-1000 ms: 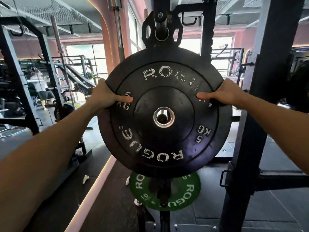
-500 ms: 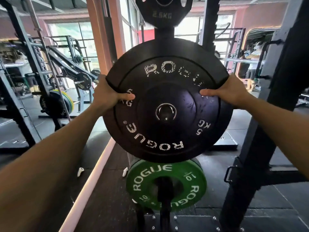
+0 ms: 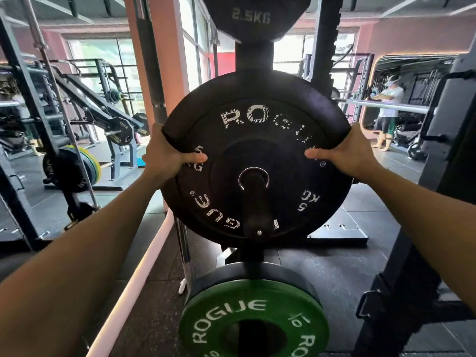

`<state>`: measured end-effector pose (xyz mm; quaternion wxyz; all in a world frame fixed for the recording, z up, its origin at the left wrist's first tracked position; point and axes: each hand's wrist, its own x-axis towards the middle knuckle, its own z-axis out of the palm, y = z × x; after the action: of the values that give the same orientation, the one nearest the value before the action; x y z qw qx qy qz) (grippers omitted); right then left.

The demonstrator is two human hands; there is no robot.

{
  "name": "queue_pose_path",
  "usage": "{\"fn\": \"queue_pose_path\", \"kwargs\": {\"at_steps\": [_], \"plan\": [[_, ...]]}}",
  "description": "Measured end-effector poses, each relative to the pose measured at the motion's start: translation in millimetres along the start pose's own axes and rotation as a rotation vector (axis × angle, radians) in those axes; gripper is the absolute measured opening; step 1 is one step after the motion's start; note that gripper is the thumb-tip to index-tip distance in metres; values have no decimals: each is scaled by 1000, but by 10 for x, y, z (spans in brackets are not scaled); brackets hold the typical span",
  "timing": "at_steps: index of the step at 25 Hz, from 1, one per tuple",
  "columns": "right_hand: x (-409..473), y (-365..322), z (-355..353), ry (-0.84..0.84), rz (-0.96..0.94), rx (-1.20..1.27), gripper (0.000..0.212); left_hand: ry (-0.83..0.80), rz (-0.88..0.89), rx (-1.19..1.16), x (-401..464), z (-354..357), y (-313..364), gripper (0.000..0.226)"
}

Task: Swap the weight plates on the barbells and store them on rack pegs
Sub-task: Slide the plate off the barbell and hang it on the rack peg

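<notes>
Black plate point(image 3: 257, 155) on peg point(image 3: 255, 202), gripped between hands.

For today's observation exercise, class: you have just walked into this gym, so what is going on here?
A person grips a black 5 kg plate at its rim, left hand on one side and right hand on the other. The plate's centre hole is on a black rack peg, whose end sticks out toward the camera. A 2.5 kg plate hangs on the peg above, and a green 10 plate sits on the one below.
</notes>
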<state>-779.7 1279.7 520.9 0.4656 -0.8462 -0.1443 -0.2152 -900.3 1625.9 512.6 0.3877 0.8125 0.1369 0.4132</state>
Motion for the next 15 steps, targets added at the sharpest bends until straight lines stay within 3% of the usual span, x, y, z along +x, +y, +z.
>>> {"fn": "queue_pose_path", "kwargs": {"at_steps": [7, 11, 15], "plan": [[166, 48, 91, -9, 13, -31, 105, -17, -39, 18, 151, 95, -85, 104], [133, -41, 72, -9, 7, -53, 118, -52, -41, 186, 116, 39, 39, 114], [41, -33, -56, -114, -52, -197, 122, -126, -86, 370, -100, -70, 267, 107]]}}
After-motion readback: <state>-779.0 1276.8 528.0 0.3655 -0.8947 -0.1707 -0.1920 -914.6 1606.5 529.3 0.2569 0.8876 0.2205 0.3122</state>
